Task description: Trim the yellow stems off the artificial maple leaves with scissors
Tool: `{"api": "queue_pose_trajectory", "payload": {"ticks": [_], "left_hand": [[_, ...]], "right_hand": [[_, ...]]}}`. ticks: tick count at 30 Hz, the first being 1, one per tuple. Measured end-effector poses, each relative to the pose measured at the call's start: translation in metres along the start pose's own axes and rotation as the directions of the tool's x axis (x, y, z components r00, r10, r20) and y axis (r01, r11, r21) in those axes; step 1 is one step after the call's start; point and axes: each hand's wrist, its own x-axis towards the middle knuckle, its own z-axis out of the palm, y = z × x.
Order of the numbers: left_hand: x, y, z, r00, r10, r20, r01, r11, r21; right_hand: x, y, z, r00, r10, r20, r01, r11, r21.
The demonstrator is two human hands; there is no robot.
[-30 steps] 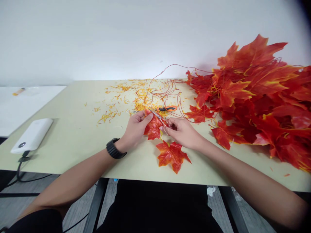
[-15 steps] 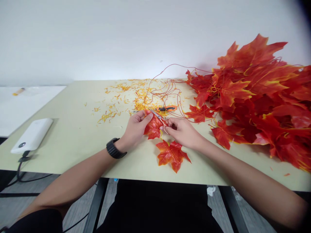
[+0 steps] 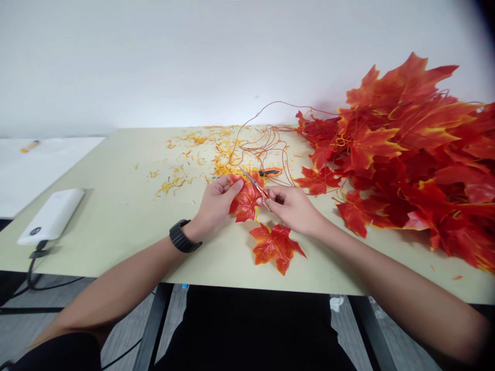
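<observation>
2 hands (image 3: 217, 204) (image 3: 293, 208) hold 1 leaf (image 3: 244, 203), 1 scissors (image 3: 253, 183).

The held maple leaf (image 3: 245, 200) and the leaf heap (image 3: 398, 154) at right look like slightly glossy artificial fabric. The scissor blades (image 3: 253, 182) are bright metal, the thin wire (image 3: 266, 141) looks orange-coated, and the bench (image 3: 116, 226) is smooth, matt laminate.

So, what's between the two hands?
In the head view, a red maple leaf and small scissors sit between the left hand and right hand.
</observation>
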Motion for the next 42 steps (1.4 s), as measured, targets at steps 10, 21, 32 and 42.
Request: {"api": "queue_pose_trajectory", "payload": {"ticks": [10,21,32,42], "left_hand": [[0.002,-0.0011,-0.0019,0.999,0.049,-0.008,-0.048,0.996,0.069],[0.0009,-0.0007,-0.0024,0.999,0.05,0.0,-0.05,0.995,0.086],[0.0004,-0.0007,-0.0013,0.999,0.04,0.006,-0.04,0.997,0.071],[0.0007,-0.0009,-0.0015,0.999,0.043,0.008,-0.043,0.997,0.061]], "right_hand": [[-0.0012,-0.0045,-0.0034,0.999,-0.002,0.047,0.005,0.998,-0.068],[-0.0018,-0.005,-0.0008,0.997,0.01,0.079,-0.006,0.999,-0.052],[-0.0018,-0.0034,0.0015,0.997,0.022,0.071,-0.019,0.999,-0.037],[-0.0012,-0.0027,0.0001,0.998,0.013,0.06,-0.011,0.999,-0.037]]}}
